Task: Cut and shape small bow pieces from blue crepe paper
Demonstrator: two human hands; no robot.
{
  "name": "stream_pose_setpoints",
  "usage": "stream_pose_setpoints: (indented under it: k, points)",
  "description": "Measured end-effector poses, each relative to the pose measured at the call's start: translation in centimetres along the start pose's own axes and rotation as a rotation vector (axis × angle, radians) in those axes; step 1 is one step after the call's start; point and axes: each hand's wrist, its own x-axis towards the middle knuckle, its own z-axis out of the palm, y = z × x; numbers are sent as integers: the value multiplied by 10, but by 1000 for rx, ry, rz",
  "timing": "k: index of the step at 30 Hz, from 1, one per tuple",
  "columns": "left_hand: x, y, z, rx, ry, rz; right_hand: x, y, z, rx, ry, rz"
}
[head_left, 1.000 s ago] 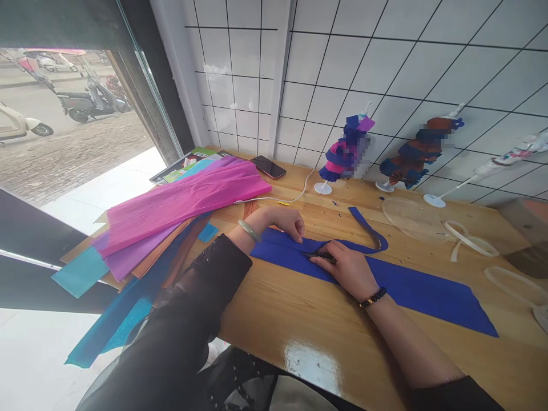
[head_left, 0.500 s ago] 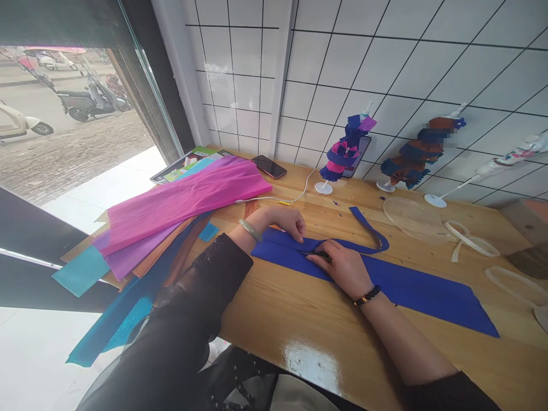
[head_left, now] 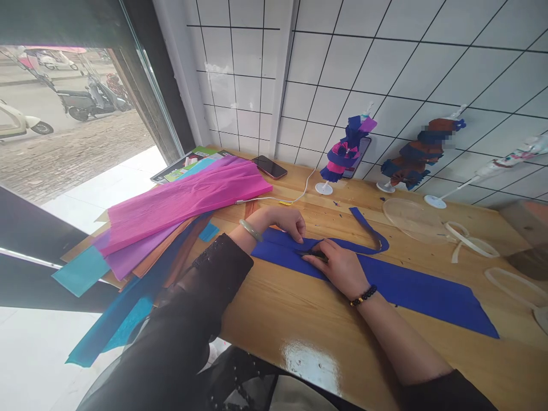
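A long sheet of blue crepe paper (head_left: 422,292) lies flat across the wooden table. Along its far side runs a narrow cut strip (head_left: 367,227), whose free end curls away toward the wall. My right hand (head_left: 340,264) is closed around dark-handled scissors (head_left: 305,252), mostly hidden by the fingers; their blades point left into the blue paper. Just beyond the blade tips, my left hand (head_left: 289,220) is closed with fingertips down on the far edge of the paper, pinching the strip.
Pink crepe paper (head_left: 192,200) tops a stack of coloured sheets at left. A phone (head_left: 270,166) and white cable (head_left: 299,195) lie behind. Two decorated stands (head_left: 342,154) rise near the tiled wall, beside a white-wrapped stick. Clear rings (head_left: 471,238) lie at right.
My right hand has shifted slightly left with the scissors, deeper along the blue paper. My left hand stays in place.
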Motion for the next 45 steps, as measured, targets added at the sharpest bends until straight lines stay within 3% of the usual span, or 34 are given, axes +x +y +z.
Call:
stream_pose_setpoints:
  k: [21, 26, 32, 45]
  points:
    - [1, 0, 0, -37, -13, -8, 1, 1, 3, -47, 23, -23]
    - [-1, 0, -2, 14, -9, -4, 1, 1, 3, -35, 21, -23]
    - [-5, -7, -10, 148, -42, -92, 1, -1, 1, -24, 10, -5]
    - [-6, -9, -10, 128, -65, -86, 6, -9, 4, -49, -2, 8]
